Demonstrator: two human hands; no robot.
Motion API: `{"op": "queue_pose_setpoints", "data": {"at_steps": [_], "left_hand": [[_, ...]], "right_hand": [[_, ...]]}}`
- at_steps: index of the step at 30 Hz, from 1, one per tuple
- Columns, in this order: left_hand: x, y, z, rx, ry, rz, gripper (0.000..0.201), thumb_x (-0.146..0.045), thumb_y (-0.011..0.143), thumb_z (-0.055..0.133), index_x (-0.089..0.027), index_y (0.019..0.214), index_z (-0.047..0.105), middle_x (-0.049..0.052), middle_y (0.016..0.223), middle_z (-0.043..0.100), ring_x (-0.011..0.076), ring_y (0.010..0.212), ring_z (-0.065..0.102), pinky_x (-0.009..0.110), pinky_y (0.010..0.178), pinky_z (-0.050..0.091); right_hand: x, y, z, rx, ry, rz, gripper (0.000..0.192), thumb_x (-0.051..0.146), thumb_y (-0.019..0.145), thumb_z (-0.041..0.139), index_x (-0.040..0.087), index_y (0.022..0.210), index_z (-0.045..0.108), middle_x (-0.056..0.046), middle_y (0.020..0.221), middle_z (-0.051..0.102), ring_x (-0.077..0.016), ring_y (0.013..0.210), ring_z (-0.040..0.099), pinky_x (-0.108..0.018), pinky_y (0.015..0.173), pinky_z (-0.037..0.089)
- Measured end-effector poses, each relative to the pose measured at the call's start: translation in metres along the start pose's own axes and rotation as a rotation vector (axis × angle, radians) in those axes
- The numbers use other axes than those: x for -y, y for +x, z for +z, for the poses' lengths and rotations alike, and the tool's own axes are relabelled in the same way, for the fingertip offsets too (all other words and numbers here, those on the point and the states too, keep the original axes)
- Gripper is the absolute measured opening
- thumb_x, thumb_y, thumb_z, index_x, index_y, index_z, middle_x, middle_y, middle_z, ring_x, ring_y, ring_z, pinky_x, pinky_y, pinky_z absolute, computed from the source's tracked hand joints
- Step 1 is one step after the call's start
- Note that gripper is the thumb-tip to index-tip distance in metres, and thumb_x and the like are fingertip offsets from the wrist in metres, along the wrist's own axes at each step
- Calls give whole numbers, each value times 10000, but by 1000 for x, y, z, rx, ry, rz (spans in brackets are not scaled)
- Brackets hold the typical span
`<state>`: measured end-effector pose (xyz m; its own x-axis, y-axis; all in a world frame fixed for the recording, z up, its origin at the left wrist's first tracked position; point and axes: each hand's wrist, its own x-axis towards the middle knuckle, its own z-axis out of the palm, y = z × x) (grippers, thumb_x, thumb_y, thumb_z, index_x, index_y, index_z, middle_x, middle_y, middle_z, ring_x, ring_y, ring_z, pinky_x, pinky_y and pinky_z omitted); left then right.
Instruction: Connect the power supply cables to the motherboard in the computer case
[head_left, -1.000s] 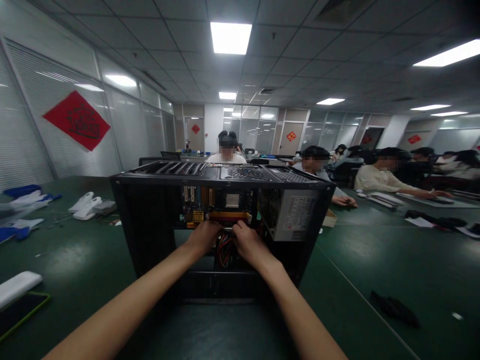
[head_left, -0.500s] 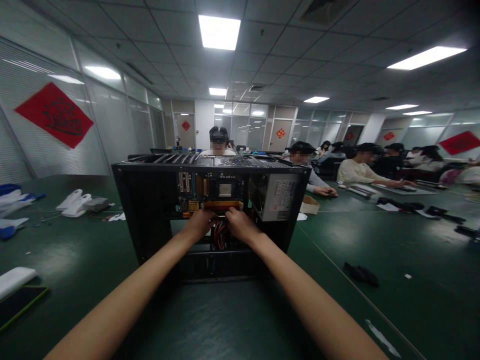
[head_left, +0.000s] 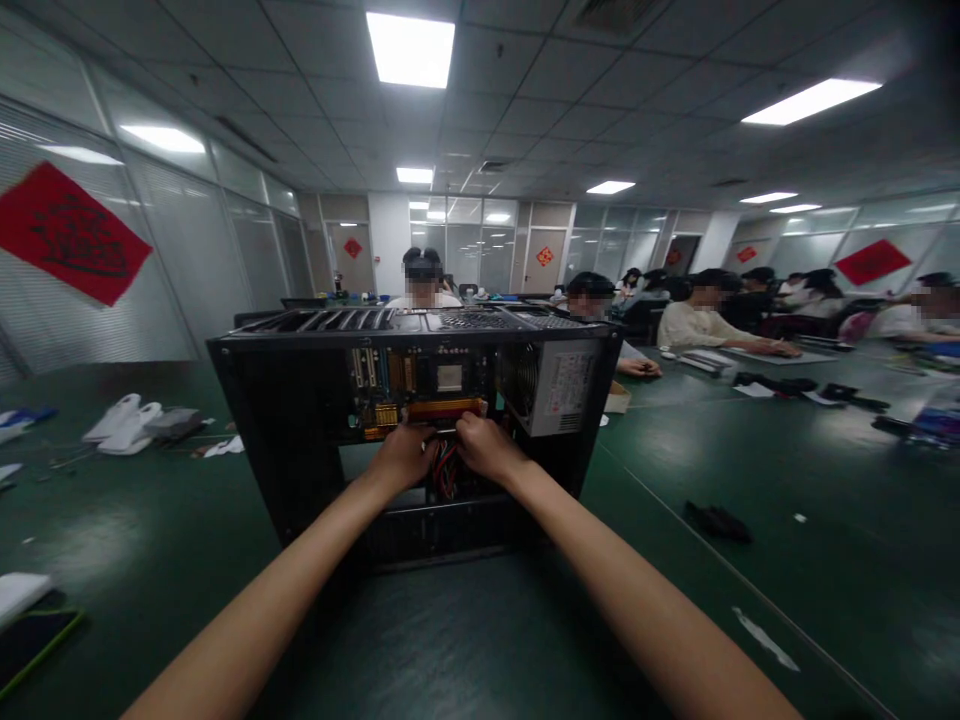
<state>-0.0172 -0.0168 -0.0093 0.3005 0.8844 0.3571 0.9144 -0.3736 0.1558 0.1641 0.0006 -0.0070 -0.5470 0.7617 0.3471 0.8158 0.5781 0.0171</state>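
Note:
A black computer case (head_left: 255,400) stands on the green table with its side open towards me. Both my hands reach inside, against the lower part of the motherboard (head_left: 420,360). My left hand (head_left: 401,458) has its fingers bent and pressed together just below the orange-brown memory slots (head_left: 442,410). At the right end of those slots, my right hand (head_left: 489,446) is closed in a pinch. A thin pale edge shows between the fingertips, but what they grip is too small to name. Red and black cables (head_left: 445,474) hang beneath. The power supply (head_left: 566,390) fills the upper right.
White plastic bags (head_left: 127,425) and a grey box (head_left: 174,424) lie at left, a green-edged phone-like slab (head_left: 34,645) nearer. A black crumpled item (head_left: 718,522) and a torn white strip (head_left: 765,638) lie at right. Several people sit at tables beyond.
The view has turned slightly right, so the surroundings shift left. My hands stay at the same spot inside the case, with barely any movement of the fingers.

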Motion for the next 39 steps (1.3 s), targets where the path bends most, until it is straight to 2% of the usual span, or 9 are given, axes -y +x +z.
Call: {"op": "queue_pose_setpoints", "data": {"at_steps": [3,14,20,24,31,39], "left_hand": [[1,-1,-1,3,4,-10,316,-337,924,494,-216,1129,700,73,1118,722,244,1050,663,324,887,507],[4,-2,-3,-5,9,-21,287,-370,932,494,-261,1068,723,51,1078,734,228,1026,668,290,849,487],[1,-5,-4,-54,-131,-46,336,-430,884,573,-227,1149,609,42,1014,733,199,926,683,254,736,476],[1,-3,-2,-49,-137,-51,278,-385,867,602,-216,1088,602,40,958,734,197,868,688,251,683,461],[6,3,1,-50,-65,-37,226,-335,901,557,-230,1038,703,50,976,745,210,931,685,261,759,468],[9,6,1,-36,-39,-10,247,-294,910,533,-271,1067,723,24,1048,745,194,982,679,247,796,474]], "right_hand": [[-1,0,0,-13,-2,-1,180,138,902,455,120,1004,602,-143,1070,612,-233,960,638,-295,799,488],[4,-3,-3,-15,-44,-32,209,68,890,442,113,1022,598,-131,1078,620,-228,951,649,-288,782,502],[6,-1,-4,-6,-93,-18,263,32,890,408,98,1058,600,-154,1085,617,-242,996,635,-293,787,509],[4,2,-2,7,-95,-13,257,52,902,413,108,1060,608,-155,1088,624,-239,988,642,-291,793,507],[0,1,1,-22,5,37,257,76,927,394,120,1064,608,-131,1072,656,-231,977,646,-289,786,484],[-7,-4,7,-65,77,61,203,153,950,448,137,976,649,-113,1036,673,-190,990,635,-242,824,440]]}}
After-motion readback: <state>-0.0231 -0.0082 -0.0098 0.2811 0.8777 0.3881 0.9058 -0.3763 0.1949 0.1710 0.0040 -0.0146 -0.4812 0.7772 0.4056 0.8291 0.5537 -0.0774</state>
